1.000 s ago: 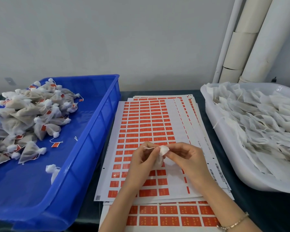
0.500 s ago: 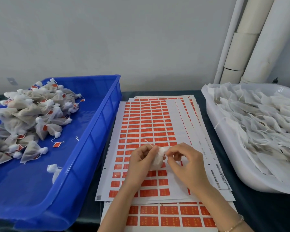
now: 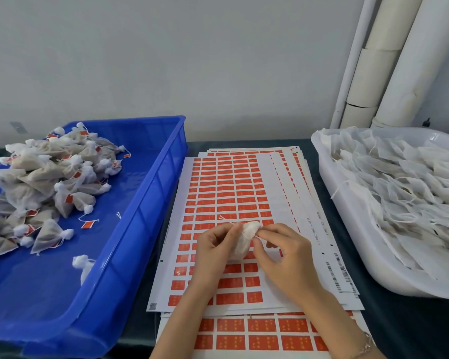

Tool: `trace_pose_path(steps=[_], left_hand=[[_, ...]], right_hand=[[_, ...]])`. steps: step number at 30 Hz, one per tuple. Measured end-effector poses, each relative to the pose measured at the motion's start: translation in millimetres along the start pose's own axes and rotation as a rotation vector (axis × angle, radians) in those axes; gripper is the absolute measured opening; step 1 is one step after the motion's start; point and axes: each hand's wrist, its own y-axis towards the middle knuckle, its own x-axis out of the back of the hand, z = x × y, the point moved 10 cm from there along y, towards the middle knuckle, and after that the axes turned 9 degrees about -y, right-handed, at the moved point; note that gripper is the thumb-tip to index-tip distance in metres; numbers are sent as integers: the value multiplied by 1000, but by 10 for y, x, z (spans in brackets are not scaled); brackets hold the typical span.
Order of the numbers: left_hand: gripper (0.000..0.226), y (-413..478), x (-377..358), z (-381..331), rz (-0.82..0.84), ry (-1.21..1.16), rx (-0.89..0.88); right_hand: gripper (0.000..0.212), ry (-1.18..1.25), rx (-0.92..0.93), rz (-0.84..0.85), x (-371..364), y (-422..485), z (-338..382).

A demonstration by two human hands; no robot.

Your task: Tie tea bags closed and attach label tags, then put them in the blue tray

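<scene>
**Q:** In the head view, where is the workpiece and how is it held?

**A:** One small white tea bag (image 3: 244, 242) sits above the label sheets (image 3: 231, 182), between the two hands. The left hand (image 3: 215, 244) is curled about its body. The right hand (image 3: 283, 255) pinches the drawstring (image 3: 224, 220) at the bag's neck, and a loose end pokes up to the left. Neither hand is free.

**Q:** Which step is this?

**A:** It appears to be the tying step. The fingertips hide whether the knot is drawn tight, and no red tag shows on this bag.

**Q:** What surrounds it?

**A:** The blue tray (image 3: 151, 203), on the left, holds a heap of finished bags (image 3: 36, 177) with red tags. The white tub (image 3: 347, 229), on the right, holds flat untied bags (image 3: 399, 182).

**Q:** What does the next move require?

**A:** Probably the knot must be cinched while the left hand steadies the neck. One hand must then come free to peel a label from the sheet below and fold it over the string. Only then does the bag go left into the tray.
</scene>
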Motion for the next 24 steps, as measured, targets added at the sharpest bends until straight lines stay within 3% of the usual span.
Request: trace_pose_path(steps=[5, 18, 24], left_hand=[[15, -16, -55, -40, 46, 46, -21], [10, -20, -65, -33, 74, 31, -15], [13, 5, 3, 14, 24, -11, -1]], right_hand=[[25, 10, -36, 45, -36, 18, -60], [20, -47, 85, -81, 119, -5, 30], [21, -9, 107, -57, 84, 8, 41]])
